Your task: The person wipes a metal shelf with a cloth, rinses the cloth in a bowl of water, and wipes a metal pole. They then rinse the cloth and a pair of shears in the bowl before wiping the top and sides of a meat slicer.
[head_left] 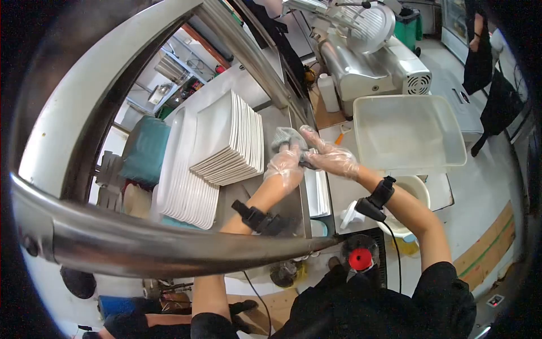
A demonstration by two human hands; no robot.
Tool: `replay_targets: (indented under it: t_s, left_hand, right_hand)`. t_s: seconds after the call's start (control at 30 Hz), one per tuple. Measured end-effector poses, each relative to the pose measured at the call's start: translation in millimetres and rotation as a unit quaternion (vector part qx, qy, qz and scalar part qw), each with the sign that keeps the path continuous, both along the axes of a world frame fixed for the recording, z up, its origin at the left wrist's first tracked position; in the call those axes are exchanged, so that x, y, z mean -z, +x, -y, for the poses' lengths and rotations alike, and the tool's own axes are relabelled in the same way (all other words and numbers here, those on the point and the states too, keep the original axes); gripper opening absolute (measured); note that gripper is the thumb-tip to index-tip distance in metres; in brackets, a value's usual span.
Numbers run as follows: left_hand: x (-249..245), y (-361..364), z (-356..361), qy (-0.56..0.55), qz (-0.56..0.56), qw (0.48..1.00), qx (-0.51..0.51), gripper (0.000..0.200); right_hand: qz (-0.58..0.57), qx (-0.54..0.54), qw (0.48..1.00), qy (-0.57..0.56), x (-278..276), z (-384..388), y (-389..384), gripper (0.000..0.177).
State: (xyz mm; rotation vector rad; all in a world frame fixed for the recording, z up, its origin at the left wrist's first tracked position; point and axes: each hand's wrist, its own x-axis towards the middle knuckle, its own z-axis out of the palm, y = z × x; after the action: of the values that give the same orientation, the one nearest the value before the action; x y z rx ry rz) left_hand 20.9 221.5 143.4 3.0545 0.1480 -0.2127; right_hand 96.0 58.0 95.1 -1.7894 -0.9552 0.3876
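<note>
Both of my hands wear clear plastic gloves and meet over the metal counter edge. My left hand (285, 165) is closed on a grey-and-white striped cloth (289, 135), which bunches up above its fingers. My right hand (333, 158) comes in from the right, with its thumb raised and its fingers curled at a dark grey fold beside the left hand. Whether that fold belongs to the same cloth is hard to see. To the left of my hands stands a stack of white rectangular plates (226, 141), and more white trays (186, 192) are stacked beside it.
A large translucent plastic bin (409, 164) sits on the right, with a meat slicer (367, 68) and a white bottle (327, 93) behind it. A curved steel bar (186, 243) crosses in front of my left arm. Another person (132, 325) is at the lower left.
</note>
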Motion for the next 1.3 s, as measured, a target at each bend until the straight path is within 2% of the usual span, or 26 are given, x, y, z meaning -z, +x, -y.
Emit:
replay_targets:
  t_s: [0.03, 0.1, 0.13, 0.17, 0.23, 0.27, 0.3, 0.33, 0.37, 0.4, 0.43, 0.5, 0.53, 0.6, 0.67, 0.73, 0.77, 0.83, 0.87, 0.93, 1.0, 1.13, 1.17, 1.2, 1.23, 1.3]
  left_hand:
    - [-6.6, -8.0, 0.5, 0.002, 0.001, 1.0, 0.0, 0.067]
    - [-24.3, -29.2, 4.6, -0.097, 0.01, 0.995, 0.038, 0.075]
    - [-31.6, -35.9, 5.8, -0.114, 0.001, 0.992, 0.046, 0.084]
    - [-31.1, -41.1, 1.5, -0.114, 0.002, 0.992, 0.045, 0.084]
    - [-20.7, -48.6, -14.4, -0.306, 0.064, 0.945, 0.098, 0.087]
    - [5.1, -49.9, -35.1, -0.367, 0.071, 0.924, 0.08, 0.086]
    - [-8.7, -61.9, -29.8, -0.361, 0.059, 0.93, 0.043, 0.084]
    - [-22.5, -75.1, -24.1, -0.355, 0.047, 0.934, 0.005, 0.081]
    - [-18.8, -86.0, -30.1, -0.295, 0.093, 0.951, 0.023, 0.077]
    - [-22.7, -98.4, -30.2, -0.294, 0.092, 0.951, 0.023, 0.077]
    - [-30.2, -111.6, -27.2, -0.3, 0.108, 0.948, 0.003, 0.075]
    - [-26.8, -137.2, -28.6, -0.306, 0.122, 0.944, -0.016, 0.073]
    - [-17.8, -151.7, -31.8, -0.348, 0.144, 0.926, -0.035, 0.07]
    - [-3.3, -172.6, -32.7, -0.39, 0.164, 0.905, -0.053, 0.066]
    - [9.4, -187.0, -27.6, -0.236, 0.204, 0.949, -0.031, 0.058]
    - [17.2, -194.5, -18.7, -0.254, 0.206, 0.944, -0.045, 0.056]
    - [22.3, -196.9, -17.1, -0.228, 0.227, 0.945, -0.053, 0.056]
    - [25.4, -192.5, -10.9, -0.189, 0.262, 0.945, -0.051, 0.052]
    - [27.6, -190.0, -12.0, -0.192, 0.258, 0.945, -0.053, 0.052]
    - [30.9, -186.9, -14.8, -0.083, 0.287, 0.954, 0.039, 0.048]
    - [32.1, -187.6, -11.1, -0.101, 0.293, 0.951, 0.013, 0.046]
    - [28.6, -186.5, -3.2, -0.126, 0.32, 0.939, -0.01, 0.041]
    - [29.6, -186.2, -3.7, -0.127, 0.315, 0.941, -0.012, 0.041]
    - [31.1, -185.8, -4.7, -0.139, 0.324, 0.936, 0.0, 0.04]
    - [32.4, -185.0, -4.7, -0.151, 0.337, 0.929, 0.012, 0.04]
    - [34.3, -187.5, -3.3, -0.142, 0.333, 0.932, -0.002, 0.04]
  right_hand:
    - [0.008, -0.006, 0.999, 0.034, 7.9, -8.0, -3.1, 0.073]
    - [0.021, 0.021, 0.999, 0.036, 7.1, -18.2, -12.5, 0.073]
    - [0.049, 0.035, 0.997, 0.042, 6.8, -21.0, -15.6, 0.071]
    - [0.079, 0.049, 0.995, 0.047, 4.2, -24.4, -19.2, 0.069]
    - [0.116, 0.081, 0.989, 0.038, -9.3, -30.6, -27.9, 0.064]
    - [0.134, 0.083, 0.987, 0.01, -14.7, -32.4, -30.3, 0.063]
    - [0.2, 0.117, 0.972, 0.041, -8.2, -39.8, -31.4, 0.055]
    - [0.2, 0.117, 0.972, 0.042, -5.7, -43.1, -29.9, 0.055]
    - [0.21, 0.101, 0.972, 0.034, -2.9, -46.6, -27.5, 0.05]
    - [0.221, 0.085, 0.971, 0.026, -1.6, -49.4, -26.8, 0.044]
    - [0.251, 0.123, 0.958, 0.067, 0.6, -50.7, -30.7, 0.034]
    - [0.238, 0.128, 0.959, 0.08, 13.0, -52.7, -28.4, 0.031]
    - [0.227, 0.132, 0.96, 0.092, 15.6, -53.4, -27.2, 0.028]
    - [0.231, 0.201, 0.946, 0.107, 18.6, -58.5, -16.9, 0.024]
    - [0.244, 0.251, 0.926, 0.143, 30.1, -74.4, 12.2, 0.023]
    - [0.251, 0.279, 0.917, 0.137, 38.8, -93.9, 39.8, 0.02]
    - [0.182, 0.248, 0.947, 0.092, 37.9, -94.4, 38.9, 0.032]
    - [0.141, 0.249, 0.957, -0.043, 25.6, -103.8, 12.7, 0.053]
    - [0.074, 0.168, 0.973, -0.141, -11.1, -85.9, -5.1, 0.06]
    - [0.057, 0.164, 0.977, -0.127, 9.3, -97.6, 7.4, 0.06]
    - [0.03, 0.144, 0.984, -0.101, 10.6, -102.3, 26.2, 0.06]
    - [0.066, 0.119, 0.99, -0.036, 40.5, -121.2, 65.2, 0.06]
    - [0.118, 0.128, 0.985, -0.02, 53.5, -127.0, 66.2, 0.059]
    - [0.17, 0.137, 0.976, -0.004, 63.9, -129.1, 65.6, 0.058]
    - [0.107, 0.121, 0.985, -0.059, 44.4, -113.6, 44.9, 0.057]
    - [0.101, 0.08, 0.99, -0.06, 30.1, -86.9, 4.9, 0.059]
